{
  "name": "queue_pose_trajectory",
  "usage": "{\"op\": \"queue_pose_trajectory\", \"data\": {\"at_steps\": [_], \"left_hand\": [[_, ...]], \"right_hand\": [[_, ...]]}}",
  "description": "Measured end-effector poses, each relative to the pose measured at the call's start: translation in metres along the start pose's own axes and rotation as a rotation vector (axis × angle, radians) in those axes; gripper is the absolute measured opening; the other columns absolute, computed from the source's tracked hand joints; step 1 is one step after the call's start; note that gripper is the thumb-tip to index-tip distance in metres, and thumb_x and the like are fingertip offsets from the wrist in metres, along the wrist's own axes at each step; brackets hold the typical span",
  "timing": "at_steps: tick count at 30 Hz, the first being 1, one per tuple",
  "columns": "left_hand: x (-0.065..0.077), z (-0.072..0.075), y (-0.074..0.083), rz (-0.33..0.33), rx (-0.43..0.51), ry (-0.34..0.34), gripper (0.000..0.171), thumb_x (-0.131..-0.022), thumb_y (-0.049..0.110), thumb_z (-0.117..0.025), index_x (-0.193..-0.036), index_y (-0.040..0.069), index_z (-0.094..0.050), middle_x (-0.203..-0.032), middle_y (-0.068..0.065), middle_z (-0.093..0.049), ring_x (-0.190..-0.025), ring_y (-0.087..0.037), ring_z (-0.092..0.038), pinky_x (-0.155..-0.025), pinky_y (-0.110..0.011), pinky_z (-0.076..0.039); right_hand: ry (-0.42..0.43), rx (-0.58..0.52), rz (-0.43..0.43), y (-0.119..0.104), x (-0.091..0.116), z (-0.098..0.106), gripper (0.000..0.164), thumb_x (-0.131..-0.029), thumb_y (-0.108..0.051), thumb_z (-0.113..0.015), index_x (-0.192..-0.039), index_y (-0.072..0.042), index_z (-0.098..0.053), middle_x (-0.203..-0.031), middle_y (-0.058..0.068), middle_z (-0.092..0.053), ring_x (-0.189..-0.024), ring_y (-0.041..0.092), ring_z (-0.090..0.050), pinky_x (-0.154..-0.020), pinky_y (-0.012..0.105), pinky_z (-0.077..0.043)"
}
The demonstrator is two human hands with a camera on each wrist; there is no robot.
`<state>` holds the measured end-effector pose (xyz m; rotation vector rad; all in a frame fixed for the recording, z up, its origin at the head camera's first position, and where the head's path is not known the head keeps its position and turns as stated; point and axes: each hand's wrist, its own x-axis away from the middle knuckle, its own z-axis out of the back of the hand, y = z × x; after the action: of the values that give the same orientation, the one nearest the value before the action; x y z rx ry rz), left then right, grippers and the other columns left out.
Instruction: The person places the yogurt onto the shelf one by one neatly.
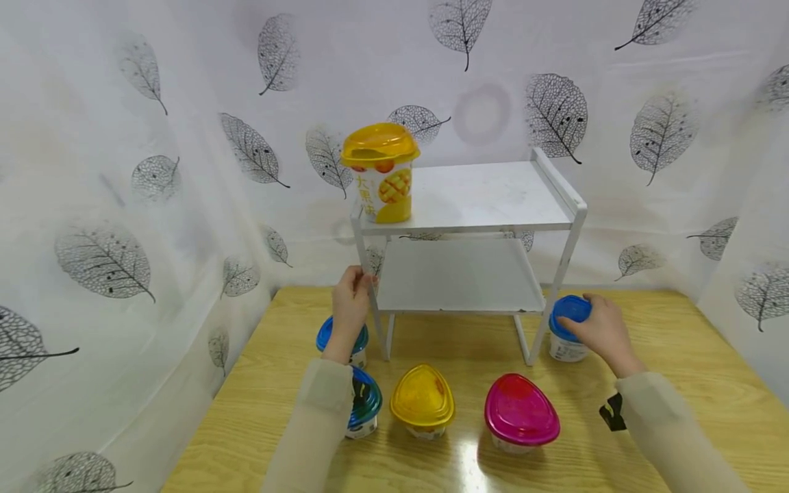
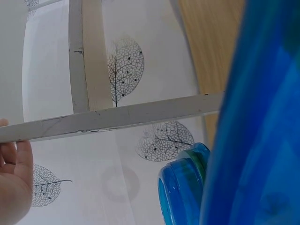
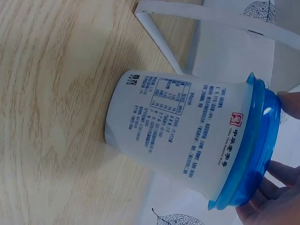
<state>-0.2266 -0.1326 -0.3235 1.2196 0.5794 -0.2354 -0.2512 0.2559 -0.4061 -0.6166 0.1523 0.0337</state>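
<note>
My left hand grips the front left post of a white two-tier shelf, just below its upper tier. In the left wrist view, fingertips of the left hand show at both edges of that post. Beyond the shelf's right side, my right hand holds a cup with a blue lid by the lid. This cup's white printed wall fills the right wrist view, its base at the wooden table. A yellow-lidded cup with a mango picture stands on the upper tier's left end.
Two more blue-lidded cups, a farther one and a nearer one, stand by the left forearm. Before the shelf are a yellow-lidded cup and a pink-lidded cup. A black scrap lies beside the right sleeve. Leaf-patterned curtains surround the table.
</note>
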Motion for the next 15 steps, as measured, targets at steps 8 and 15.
{"op": "queue_pose_trajectory", "data": {"at_steps": [8,15], "left_hand": [[-0.0002,-0.0004,-0.0020,0.023,0.005,-0.003,0.013,-0.091,-0.001,-0.045,-0.090,-0.012,-0.050,-0.087,-0.030,-0.058,-0.085,-0.040,-0.057,-0.075,-0.047,-0.047],[-0.0003,-0.0014,0.0008,0.026,0.002,0.009,0.014,-0.090,-0.002,-0.045,-0.091,-0.015,-0.049,-0.086,-0.029,-0.058,-0.084,-0.041,-0.057,-0.075,-0.046,-0.047]], "right_hand": [[0.044,0.007,-0.003,0.0028,0.0016,0.0021,0.077,-0.081,-0.038,-0.060,-0.123,0.019,-0.031,-0.116,0.042,-0.033,-0.101,0.055,-0.034,-0.077,0.064,-0.035],[0.119,0.195,-0.041,0.0003,0.0061,0.0039,0.084,-0.079,-0.053,-0.055,-0.111,0.023,-0.041,-0.105,0.041,-0.041,-0.092,0.053,-0.039,-0.069,0.060,-0.037]]}}
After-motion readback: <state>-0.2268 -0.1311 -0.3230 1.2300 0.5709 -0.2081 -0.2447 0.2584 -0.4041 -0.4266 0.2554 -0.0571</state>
